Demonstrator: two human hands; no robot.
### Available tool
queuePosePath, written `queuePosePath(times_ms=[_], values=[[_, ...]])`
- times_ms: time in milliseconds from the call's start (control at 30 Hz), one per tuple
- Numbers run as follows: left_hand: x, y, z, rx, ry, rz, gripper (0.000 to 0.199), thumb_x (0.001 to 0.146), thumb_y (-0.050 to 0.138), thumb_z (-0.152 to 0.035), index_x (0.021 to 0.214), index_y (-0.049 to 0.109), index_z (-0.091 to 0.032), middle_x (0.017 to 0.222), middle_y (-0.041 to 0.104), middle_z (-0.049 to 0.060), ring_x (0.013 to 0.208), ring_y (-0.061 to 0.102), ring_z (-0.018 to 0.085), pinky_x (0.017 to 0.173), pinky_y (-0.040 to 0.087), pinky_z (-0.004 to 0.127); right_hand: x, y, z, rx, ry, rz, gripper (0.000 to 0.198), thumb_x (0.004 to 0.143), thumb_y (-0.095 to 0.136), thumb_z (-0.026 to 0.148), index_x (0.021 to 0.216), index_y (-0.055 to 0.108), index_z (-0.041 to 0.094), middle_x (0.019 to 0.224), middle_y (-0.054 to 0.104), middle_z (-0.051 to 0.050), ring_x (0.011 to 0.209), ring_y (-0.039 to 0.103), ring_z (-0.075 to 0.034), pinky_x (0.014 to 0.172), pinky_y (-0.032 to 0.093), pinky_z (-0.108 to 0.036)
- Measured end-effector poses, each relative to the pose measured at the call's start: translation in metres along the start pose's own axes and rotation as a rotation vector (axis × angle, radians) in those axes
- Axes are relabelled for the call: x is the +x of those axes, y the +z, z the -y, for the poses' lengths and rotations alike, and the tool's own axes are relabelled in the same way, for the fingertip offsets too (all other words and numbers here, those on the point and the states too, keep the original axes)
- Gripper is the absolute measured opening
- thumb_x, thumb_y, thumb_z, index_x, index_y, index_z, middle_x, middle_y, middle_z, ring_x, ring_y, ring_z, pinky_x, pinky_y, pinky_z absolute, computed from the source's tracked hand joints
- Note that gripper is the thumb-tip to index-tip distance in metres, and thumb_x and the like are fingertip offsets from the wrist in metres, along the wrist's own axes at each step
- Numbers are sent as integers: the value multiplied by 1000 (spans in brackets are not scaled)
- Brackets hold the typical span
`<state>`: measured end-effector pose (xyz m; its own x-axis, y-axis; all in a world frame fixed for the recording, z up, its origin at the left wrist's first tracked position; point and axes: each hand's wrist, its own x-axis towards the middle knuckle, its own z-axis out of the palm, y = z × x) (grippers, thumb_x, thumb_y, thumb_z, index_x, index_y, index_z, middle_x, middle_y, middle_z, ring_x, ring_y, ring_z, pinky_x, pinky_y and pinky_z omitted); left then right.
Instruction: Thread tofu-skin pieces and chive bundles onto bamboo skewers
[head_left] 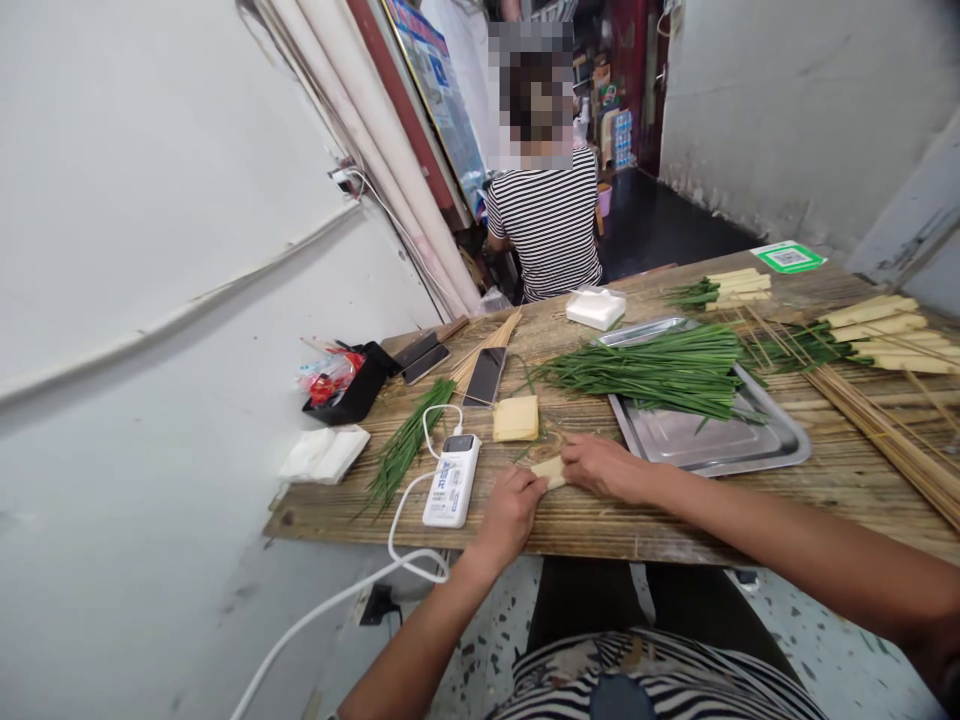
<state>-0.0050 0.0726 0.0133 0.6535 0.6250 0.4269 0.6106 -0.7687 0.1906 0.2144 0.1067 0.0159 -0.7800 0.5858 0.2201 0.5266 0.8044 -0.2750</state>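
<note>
Near the front edge of the wooden table, a pale yellow rolled sheet [551, 471], which looks like tofu skin, lies between my two hands. My left hand [514, 507] has its fingers closed on the roll's left end. At the other end my right hand [598, 466] grips it with bent fingers. What is inside the roll is hidden. Just behind sits a stack of square yellow sheets [516, 419]. A large bunch of green chives [660, 370] lies across a metal tray [720, 458] to the right, and a smaller chive bunch [411, 440] lies to the left.
Left of my hands are a white power bank [452, 485] with a cable, a phone [485, 376] and a black box [349, 392]. Finished-looking rolls [877, 320] and bamboo skewers [885, 435] lie at right. A person in stripes [546, 220] sits beyond the table.
</note>
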Motion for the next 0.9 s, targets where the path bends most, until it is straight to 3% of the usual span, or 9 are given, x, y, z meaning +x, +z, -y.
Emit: queuePosePath(times_ms=[133, 233, 333, 433, 500, 567, 733, 900], values=[[-5, 3, 1, 129, 70, 8, 29, 95, 37, -16, 115, 57, -16, 87, 62, 8, 82, 52, 18, 71, 43, 33, 3, -3, -4, 75, 1, -16, 19, 91, 49, 27, 87, 64, 15, 93, 63, -7, 86, 54, -18, 73, 44, -30], [-6, 4, -3, 187, 88, 4, 25, 95, 40, -19, 111, 59, -16, 100, 62, 10, 92, 53, 21, 75, 44, 36, 2, -6, -5, 103, -9, -28, 30, 90, 53, 33, 114, 57, 16, 115, 58, -8, 97, 58, -20, 82, 50, -39], [-4, 5, -4, 169, 74, 3, 23, 94, 42, -21, 107, 60, -16, 98, 62, 10, 91, 53, 20, 76, 45, 35, 1, -7, -6, 92, 3, -31, 36, 90, 55, 36, 120, 52, 17, 120, 55, -8, 101, 58, -20, 84, 51, -42], [-1, 5, -2, 133, 91, 9, 25, 95, 39, -17, 109, 59, -16, 93, 63, 8, 86, 53, 19, 74, 44, 33, 1, -7, -3, 69, 19, -20, 29, 91, 53, 33, 113, 57, 16, 114, 58, -8, 96, 58, -19, 82, 50, -39], [1, 4, -1, 113, 83, 16, 25, 95, 39, -16, 108, 60, -15, 91, 63, 8, 85, 53, 19, 74, 44, 34, -1, -6, 6, 25, 42, -27, 20, 93, 48, 28, 97, 62, 14, 100, 61, -7, 91, 57, -19, 80, 48, -37], [4, 3, -1, 89, 66, 36, 24, 94, 40, -16, 105, 61, -14, 89, 63, 8, 84, 53, 19, 75, 43, 33, -5, -4, 17, -73, 49, -75, 24, 94, 42, 22, 85, 62, 13, 89, 60, -8, 87, 54, -19, 78, 44, -36], [9, -1, -3, 85, -11, 122, 25, 94, 40, -18, 94, 65, -16, 83, 61, 7, 78, 52, 19, 70, 42, 31, -15, 6, 40, -292, 20, -171, 26, 95, 34, 13, 84, 58, 12, 80, 55, -6, 78, 48, -18, 72, 38, -34], [15, -8, -7, 212, -34, 183, 22, 93, 43, -18, 97, 64, -19, 86, 62, 7, 81, 53, 19, 71, 40, 33, -11, 7, 33, -264, 54, -159, 25, 95, 35, 15, 83, 56, 14, 80, 53, -5, 76, 46, -17, 71, 35, -32]])
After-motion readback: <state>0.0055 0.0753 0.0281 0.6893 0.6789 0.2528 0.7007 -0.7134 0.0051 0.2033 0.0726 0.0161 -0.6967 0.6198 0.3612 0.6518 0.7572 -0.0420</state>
